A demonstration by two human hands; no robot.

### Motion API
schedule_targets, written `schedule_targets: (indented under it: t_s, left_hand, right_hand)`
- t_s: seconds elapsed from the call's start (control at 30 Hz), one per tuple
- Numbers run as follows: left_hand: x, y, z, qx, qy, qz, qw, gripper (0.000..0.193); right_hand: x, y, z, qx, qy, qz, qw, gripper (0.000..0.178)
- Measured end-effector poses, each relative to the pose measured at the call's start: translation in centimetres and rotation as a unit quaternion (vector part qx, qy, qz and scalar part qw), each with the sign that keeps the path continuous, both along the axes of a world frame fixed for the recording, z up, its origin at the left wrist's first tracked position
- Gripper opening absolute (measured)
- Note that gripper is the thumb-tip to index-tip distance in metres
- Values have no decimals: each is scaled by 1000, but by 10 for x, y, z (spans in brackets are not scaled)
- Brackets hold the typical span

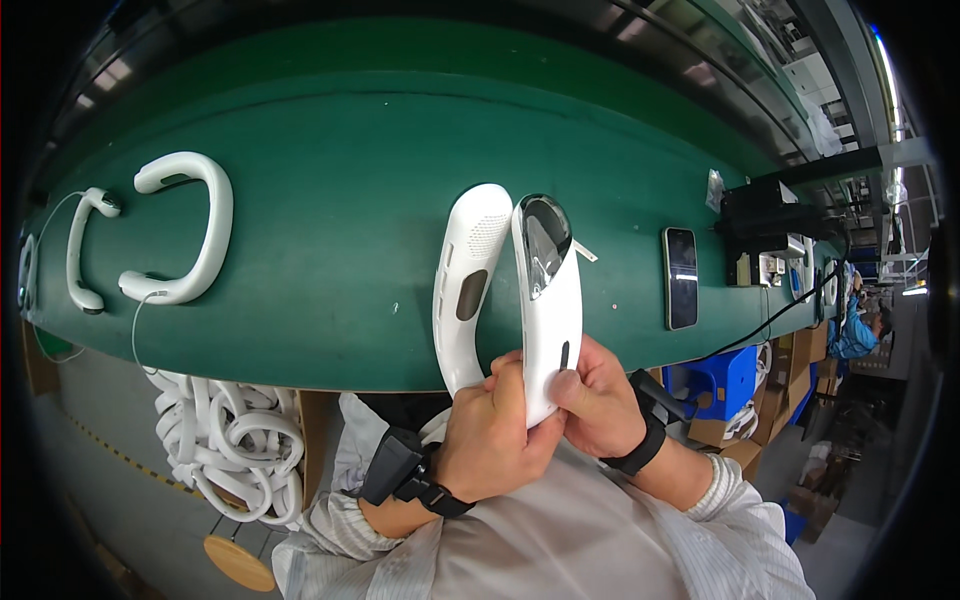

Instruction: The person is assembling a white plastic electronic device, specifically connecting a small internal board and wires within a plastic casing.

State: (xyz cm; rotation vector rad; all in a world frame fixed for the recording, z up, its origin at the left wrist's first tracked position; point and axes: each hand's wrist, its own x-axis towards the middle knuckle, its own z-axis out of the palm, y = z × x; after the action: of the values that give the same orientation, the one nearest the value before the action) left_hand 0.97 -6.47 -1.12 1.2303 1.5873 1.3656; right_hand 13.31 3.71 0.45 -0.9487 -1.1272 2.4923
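Observation:
A white U-shaped neck fan is held up over the near edge of the bench. One of its ends has fine vent holes and a dark oval panel; the other has a glossy dark window at its tip and a dark slot on the side. A small white tab sticks out beside that window. My left hand is closed around the fan from the left. From the right, my right hand grips it, thumb against the casing just below the slot. The fan's curved middle is mostly hidden behind my left hand.
On the green bench, two white neck fans, one large and one farther left, lie with thin cables. A phone and black equipment are at right. Below are piled white neck fans and a blue bin.

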Motion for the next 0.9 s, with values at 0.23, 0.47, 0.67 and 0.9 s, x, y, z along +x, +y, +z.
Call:
schedule_targets:
  t_s: [0.23,0.47,0.67,0.9]
  left_hand:
    - [-1,1,5,0,-22,16,1000,51]
    - [-3,-1,12,8,-35,8,999,48]
    - [-1,0,9,1,-12,7,1000,48]
    - [1,1,11,-5,-17,11,1000,46]
  right_hand:
    - [-1,-2,-3,37,37,-3,999,55]
    - [-1,-2,7,5,106,-8,994,62]
    - [2,1,6,51,70,12,996,58]
    - [1,-5,8,65,64,-10,996,44]
